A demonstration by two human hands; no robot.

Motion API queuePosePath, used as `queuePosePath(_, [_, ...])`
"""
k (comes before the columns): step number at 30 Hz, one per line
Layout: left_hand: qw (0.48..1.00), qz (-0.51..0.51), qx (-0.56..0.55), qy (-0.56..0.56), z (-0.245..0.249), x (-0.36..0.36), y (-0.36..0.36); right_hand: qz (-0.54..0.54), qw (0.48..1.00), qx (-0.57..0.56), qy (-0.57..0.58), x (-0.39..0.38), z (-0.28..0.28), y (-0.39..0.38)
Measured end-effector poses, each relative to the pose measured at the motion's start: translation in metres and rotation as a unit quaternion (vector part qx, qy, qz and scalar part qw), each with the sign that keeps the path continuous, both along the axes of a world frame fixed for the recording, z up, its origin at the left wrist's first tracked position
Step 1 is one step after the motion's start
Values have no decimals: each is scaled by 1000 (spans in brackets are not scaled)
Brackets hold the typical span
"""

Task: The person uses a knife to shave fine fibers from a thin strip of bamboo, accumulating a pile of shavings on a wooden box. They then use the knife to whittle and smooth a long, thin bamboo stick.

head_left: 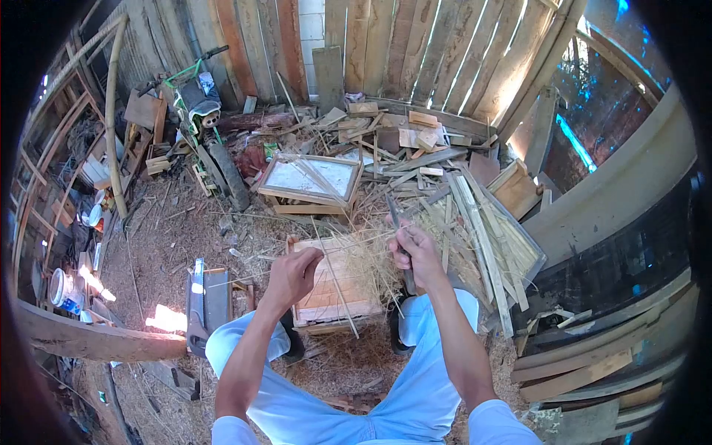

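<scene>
My left hand [291, 278] is closed in a pinch above the left side of a low wooden box [319, 297]. It appears to grip a thin wooden strip [354, 242] that runs across toward my other hand. My right hand [417, 256] is wrapped around a knife [393, 212], its dark blade pointing up and away from me. Fine pale shavings [374, 271] are heaped on the box below the knife. Another narrow stick [335, 278] lies slantwise over the box top, between my knees.
A handsaw [196, 315] rests at the left by my knee. Ahead are a wooden frame box [311, 179] and a pile of scrap wood [415, 141]. Long slats [486, 237] lean at the right. A small green bike [211, 141] stands back left.
</scene>
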State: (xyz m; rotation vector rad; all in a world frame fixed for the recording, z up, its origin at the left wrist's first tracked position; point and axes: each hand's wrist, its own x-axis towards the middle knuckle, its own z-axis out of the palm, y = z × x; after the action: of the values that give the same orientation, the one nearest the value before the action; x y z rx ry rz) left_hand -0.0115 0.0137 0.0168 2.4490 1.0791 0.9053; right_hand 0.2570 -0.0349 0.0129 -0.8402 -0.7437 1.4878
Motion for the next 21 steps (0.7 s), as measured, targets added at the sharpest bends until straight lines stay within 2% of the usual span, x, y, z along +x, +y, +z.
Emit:
queuePosePath(4, [999,-24,24,7,3,1,-3,-19,997,-42,56,1,-3,3])
queuePosePath(10, [998,-54,32,1,-1,12,-8,-81,994,-62,49,13,-5,4])
queuePosePath(14, [997,-66,12,41,6,10,-11,-66,995,-55,43,23,-5,5])
queuePosePath(16, [999,-31,23,21,-6,-11,-2,-184,979,-73,39,52,-17,9])
queuePosePath(18, [999,1,34,6,-7,-27,2,-301,953,-9,-38,88,-12,5])
queuePosePath(20, [997,68,-39,19,0,-38,3,-291,956,-21,-22,84,-17,2])
queuePosePath(21, [997,61,-40,-4,-2,-34,3,-283,958,-41,-11,80,-15,-3])
